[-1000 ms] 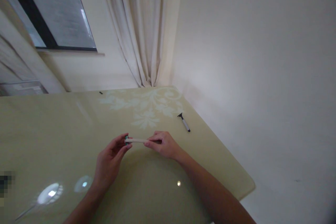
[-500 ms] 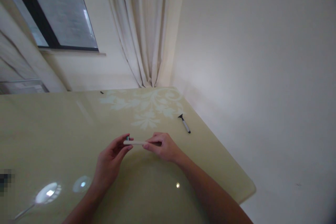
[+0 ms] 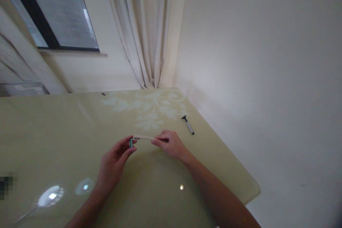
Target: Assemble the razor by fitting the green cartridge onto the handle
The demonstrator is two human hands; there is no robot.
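Between the thumb and fingers of my left hand [image 3: 113,162] is a small dark and teal piece [image 3: 131,143], held upright. My right hand [image 3: 171,143] pinches the right end of a thin, pale stick-like handle [image 3: 144,137]. The handle's left end reaches close to the top of the small piece; whether they touch, I cannot tell. Both hands are above the pale green glossy table [image 3: 149,199]. Beyond my right hand, a razor with a grey and black handle [image 3: 189,127] lies on the table, its head pointing away.
A small dark item [image 3: 103,94] lies near the table's far edge. Curtains [image 3: 144,25] and a window [image 3: 61,10] are behind the table. A white wall [image 3: 253,78] borders its right side. A blurred dark patch [image 3: 5,185] shows at the far left.
My right hand has moved slightly up and to the right with the pale handle. Its left end has risen from in front of the small piece, which now shows more fully in my left hand.
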